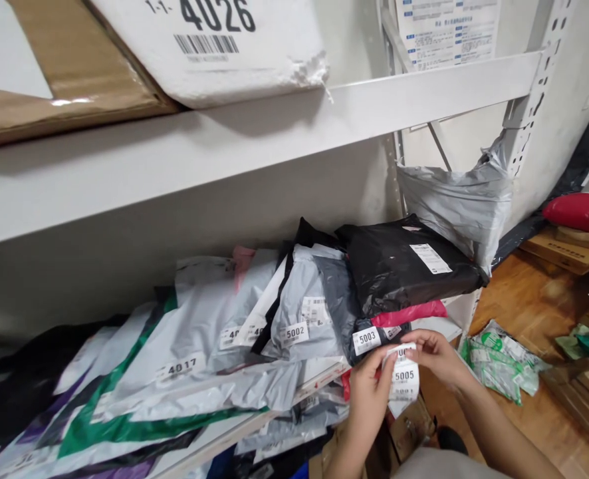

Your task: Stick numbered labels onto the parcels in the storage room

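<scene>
A small roll of white number labels (404,386) is held up in front of the shelf, with "5005" readable on its curved side. My left hand (367,382) is closed around the roll's left edge. At its upper right, my right hand (439,356) pinches the top label, whose number is partly covered by fingers. Just behind the hands lies a dark parcel labelled "5003" (367,340). Left of it leans a grey mailer bag labelled "5002" (294,332). A large black parcel (409,263) rests above, over a pink one (409,313).
Grey mailers, one marked "4017" (182,366), fill the shelf leftward. A white shelf beam (274,143) crosses above, carrying a carton (75,53) and a white package "4026" (225,53). A grey bag (454,199) hangs at the rack post. Parcels (504,359) lie on the wooden floor.
</scene>
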A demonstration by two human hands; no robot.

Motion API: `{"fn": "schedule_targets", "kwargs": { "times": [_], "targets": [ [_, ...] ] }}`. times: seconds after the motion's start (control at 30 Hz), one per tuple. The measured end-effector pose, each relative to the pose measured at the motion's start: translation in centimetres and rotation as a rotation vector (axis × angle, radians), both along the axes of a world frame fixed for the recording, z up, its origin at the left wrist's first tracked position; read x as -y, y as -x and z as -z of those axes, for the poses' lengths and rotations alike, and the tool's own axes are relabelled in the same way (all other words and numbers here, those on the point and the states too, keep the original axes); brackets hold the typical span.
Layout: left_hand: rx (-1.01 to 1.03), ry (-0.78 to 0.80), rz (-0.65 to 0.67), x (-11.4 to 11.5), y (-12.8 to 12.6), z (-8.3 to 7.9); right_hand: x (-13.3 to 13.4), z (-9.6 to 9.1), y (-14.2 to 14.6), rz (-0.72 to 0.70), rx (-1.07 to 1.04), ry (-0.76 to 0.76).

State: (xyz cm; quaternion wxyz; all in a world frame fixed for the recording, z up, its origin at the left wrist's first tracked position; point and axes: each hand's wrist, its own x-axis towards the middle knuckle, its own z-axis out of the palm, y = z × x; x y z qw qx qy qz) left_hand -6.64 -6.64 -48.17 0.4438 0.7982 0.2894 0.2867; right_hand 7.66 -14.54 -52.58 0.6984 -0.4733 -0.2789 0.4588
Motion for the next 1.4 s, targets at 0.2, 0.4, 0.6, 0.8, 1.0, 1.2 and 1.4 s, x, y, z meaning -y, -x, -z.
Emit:
{"fn": "schedule_targets", "kwargs": {
  "times": [0.2,0.4,0.6,0.8,1.0,1.2,1.4],
  "targets": [
    [-0.221,-0.129,-0.096,-0.5,-0.5,-0.3,-2.0,1.5,-0.9,0.140,0.026,-0.030],
    [-0.489,-0.364,0.224,-0.9,0.8,-2.5,-6.8,1.0,-4.5,0.322,0.146,-0.086],
    [-0.368,-0.691,0.270,-2.2,-0.4,-3.8,-9.2,-1.0,-6.2,0.177,0.296,-0.110],
    [-0.248,-0.492,0.279,-1.7,-0.4,-1.9,-9.0,0.7,-4.6,0.229,0.469,0.046],
    [-0.140,-0.484,0.202,-1.7,-0.8,-1.5,-8.3,0.3,-4.1,0.419,0.702,0.163],
    [-0.160,-0.098,-0.022,-4.7,-4.0,-4.5,-7.8,0.3,-3.5,0.482,0.803,0.094],
    [-0.001,0.333,-0.044,-8.1,-7.2,-4.7,-8.5,2.1,-3.6,0.457,0.828,0.006]
  ]
}}
